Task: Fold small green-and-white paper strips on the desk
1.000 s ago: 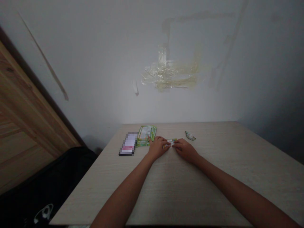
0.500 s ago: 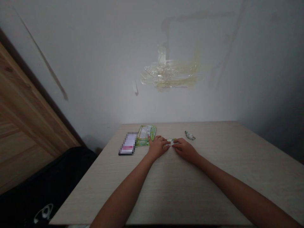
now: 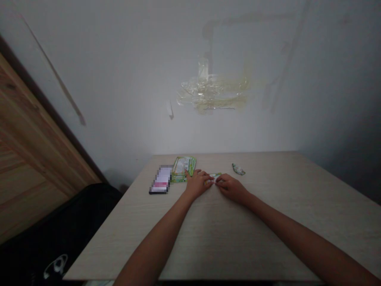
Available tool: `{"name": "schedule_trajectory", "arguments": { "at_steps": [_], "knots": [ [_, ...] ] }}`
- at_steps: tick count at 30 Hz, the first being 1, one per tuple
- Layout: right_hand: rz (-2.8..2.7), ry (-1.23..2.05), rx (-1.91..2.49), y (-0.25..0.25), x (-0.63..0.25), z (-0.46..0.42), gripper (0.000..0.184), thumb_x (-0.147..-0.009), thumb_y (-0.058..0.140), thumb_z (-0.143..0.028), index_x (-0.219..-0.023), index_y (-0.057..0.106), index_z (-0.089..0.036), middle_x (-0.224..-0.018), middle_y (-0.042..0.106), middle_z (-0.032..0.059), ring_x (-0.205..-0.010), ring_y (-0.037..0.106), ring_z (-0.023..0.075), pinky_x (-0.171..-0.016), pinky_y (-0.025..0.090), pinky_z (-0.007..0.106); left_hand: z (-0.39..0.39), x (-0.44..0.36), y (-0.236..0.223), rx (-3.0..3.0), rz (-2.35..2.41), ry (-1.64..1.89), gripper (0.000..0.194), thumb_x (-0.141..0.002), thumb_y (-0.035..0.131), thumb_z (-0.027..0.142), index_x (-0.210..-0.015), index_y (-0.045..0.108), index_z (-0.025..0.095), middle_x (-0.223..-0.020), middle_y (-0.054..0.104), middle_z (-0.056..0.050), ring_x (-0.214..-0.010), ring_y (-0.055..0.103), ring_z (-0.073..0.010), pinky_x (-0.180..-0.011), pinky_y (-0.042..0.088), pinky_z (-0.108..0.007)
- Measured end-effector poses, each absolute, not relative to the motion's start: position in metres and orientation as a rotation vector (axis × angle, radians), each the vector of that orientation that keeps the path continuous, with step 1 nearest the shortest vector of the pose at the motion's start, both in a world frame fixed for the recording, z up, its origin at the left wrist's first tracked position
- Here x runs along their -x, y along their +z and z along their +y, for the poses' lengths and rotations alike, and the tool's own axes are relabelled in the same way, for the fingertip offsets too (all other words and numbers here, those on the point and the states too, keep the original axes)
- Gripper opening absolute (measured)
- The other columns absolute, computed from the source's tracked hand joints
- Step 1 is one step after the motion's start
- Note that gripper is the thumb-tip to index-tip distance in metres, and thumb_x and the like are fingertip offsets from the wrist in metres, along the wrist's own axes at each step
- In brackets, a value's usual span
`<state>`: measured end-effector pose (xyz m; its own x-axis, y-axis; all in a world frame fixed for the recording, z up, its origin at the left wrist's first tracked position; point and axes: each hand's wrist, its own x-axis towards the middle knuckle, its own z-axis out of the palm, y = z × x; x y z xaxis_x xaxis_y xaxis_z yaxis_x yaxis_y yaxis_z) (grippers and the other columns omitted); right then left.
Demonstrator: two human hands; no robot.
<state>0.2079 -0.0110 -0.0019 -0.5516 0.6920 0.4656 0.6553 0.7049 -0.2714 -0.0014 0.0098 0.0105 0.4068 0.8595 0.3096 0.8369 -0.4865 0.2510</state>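
Note:
A small green-and-white printed packet lies on the table between my two hands, partly covered by fingers. My left hand rests with its fingertips closed on the packet's left part, its thumb stretched toward the pile. My right hand has its fingers pressed together on the packet's right part. Just beyond my left hand is a pile of similar green-and-white packets. What the packet's underside looks like is hidden.
A phone with a blurred screen lies left of the pile. Farther back on the right is a small folded green-and-white piece. The pale wooden table meets a wall with tape remnants. A black bag stands at the left.
My right fingers have shifted slightly on the packet, showing a little more of its green top edge. My left hand stays almost still.

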Motion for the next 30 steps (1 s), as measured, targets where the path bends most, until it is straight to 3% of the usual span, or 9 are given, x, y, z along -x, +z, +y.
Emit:
{"name": "schedule_trajectory", "arguments": {
  "at_steps": [12,30],
  "knots": [
    [-2.383,0.086,0.945,0.0016,-0.2092,-0.014,0.027,-0.089,0.052,-0.015,-0.102,0.073,-0.023,-0.102,0.07,0.0068,-0.104,0.059,0.02,-0.092,0.049,0.035,0.0078,-0.0004,0.0137,-2.557,1.594,0.603,0.024,-0.087,0.057,0.05,-0.107,0.068,0.045,-0.118,0.066,0.002,-0.126,0.042,-0.0288,-0.106,-0.008,-0.074],
    [-2.314,0.084,1.05,0.0011,-0.2092,-0.0139,0.026,-0.09,0.053,-0.02,-0.106,0.073,-0.024,-0.109,0.068,0.0083,-0.104,0.059,0.0207,-0.092,0.049,0.035,0.0087,0.0004,0.0129,-2.514,1.569,0.626,0.024,-0.086,0.059,0.049,-0.107,0.069,0.044,-0.118,0.067,0.0,-0.128,0.04,-0.0293,-0.105,-0.008,-0.075]
  ]
}}
